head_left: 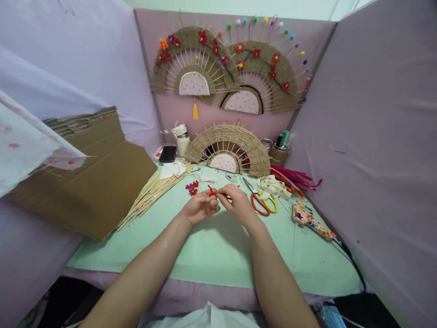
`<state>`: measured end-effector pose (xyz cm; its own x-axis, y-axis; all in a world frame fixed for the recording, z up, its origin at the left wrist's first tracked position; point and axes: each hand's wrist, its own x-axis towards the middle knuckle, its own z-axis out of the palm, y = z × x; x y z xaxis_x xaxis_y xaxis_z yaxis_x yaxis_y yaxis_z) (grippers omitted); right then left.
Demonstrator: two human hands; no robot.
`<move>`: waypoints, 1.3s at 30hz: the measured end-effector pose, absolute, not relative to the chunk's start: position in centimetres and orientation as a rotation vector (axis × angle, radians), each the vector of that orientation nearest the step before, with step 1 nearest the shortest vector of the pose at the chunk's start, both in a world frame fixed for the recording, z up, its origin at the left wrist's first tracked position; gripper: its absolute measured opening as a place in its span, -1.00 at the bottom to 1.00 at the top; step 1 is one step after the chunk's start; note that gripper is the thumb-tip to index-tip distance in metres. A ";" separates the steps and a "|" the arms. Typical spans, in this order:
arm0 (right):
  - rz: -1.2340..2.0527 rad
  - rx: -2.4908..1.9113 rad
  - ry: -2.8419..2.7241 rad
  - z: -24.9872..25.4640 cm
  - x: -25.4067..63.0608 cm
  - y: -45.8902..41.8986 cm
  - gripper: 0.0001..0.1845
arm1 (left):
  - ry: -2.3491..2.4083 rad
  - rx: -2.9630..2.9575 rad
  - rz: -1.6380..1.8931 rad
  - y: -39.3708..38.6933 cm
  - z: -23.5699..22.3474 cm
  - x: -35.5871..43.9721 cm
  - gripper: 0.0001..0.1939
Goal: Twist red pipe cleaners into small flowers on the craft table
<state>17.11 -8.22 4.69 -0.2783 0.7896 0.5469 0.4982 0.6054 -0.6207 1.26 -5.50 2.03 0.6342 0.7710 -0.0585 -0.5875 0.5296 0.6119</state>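
My left hand (200, 208) and my right hand (238, 203) meet over the middle of the green mat (211, 250), fingers pinched together on a thin red pipe cleaner (212, 192) bent between them. Just beyond the hands lie small red and pink pipe-cleaner flowers (192, 187). Scissors (261, 200) with red and yellow handles rest right of my right hand. A woven half-round fan (228, 148) stands upright behind.
A bundle of bamboo sticks (155, 191) and cardboard sheets (92, 182) lie at the left. Pink and red pipe cleaners (293, 176), a cup of pens (280, 150), a patterned glue gun (312, 221) and cord sit at the right. Two decorated fans (225, 68) hang on the back wall.
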 end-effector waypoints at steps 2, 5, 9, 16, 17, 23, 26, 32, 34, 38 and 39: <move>0.529 -1.054 -1.872 4.5 17.0 -8.1 -0.80 | 0.340 0.606 0.825 -5.5 2.0 1.3 -0.74; 0.784 -1.085 -1.727 4.1 16.9 -7.8 -0.80 | 0.342 0.625 0.818 -5.5 2.0 1.3 -0.76; 1.056 -1.085 -1.548 3.8 16.8 -7.3 -0.80 | 0.347 0.647 0.803 -5.5 2.0 1.3 -0.77; 1.385 -1.064 -1.332 3.9 16.7 -7.3 -0.83 | 0.374 0.759 0.760 -5.2 1.9 1.2 -0.81; 1.441 -1.048 -1.307 3.9 16.7 -7.3 -0.83 | 0.382 0.819 0.758 -5.1 2.0 1.0 -0.82; 1.781 -0.947 -1.200 3.6 16.6 -7.4 -0.79 | 0.551 1.487 0.793 -4.8 3.5 -0.8 -0.83; 1.904 -0.912 -1.118 3.4 16.5 -7.3 -0.81 | 0.603 1.587 0.840 -4.9 3.9 -0.9 -0.83; 1.570 -0.983 -1.149 3.2 17.2 -6.8 -0.70 | 0.416 1.120 0.955 -5.1 3.1 0.0 -0.83; 1.312 -1.022 -1.182 3.4 17.5 -6.7 -0.68 | 0.344 0.895 0.947 -5.2 3.0 0.0 -0.81; 0.784 -0.930 -1.457 3.8 17.4 -7.0 -0.79 | 0.280 0.652 0.927 -5.6 3.0 0.0 -0.75; 0.675 -0.887 -1.530 3.9 17.2 -7.1 -0.82 | 0.279 0.631 0.913 -5.6 3.0 0.0 -0.75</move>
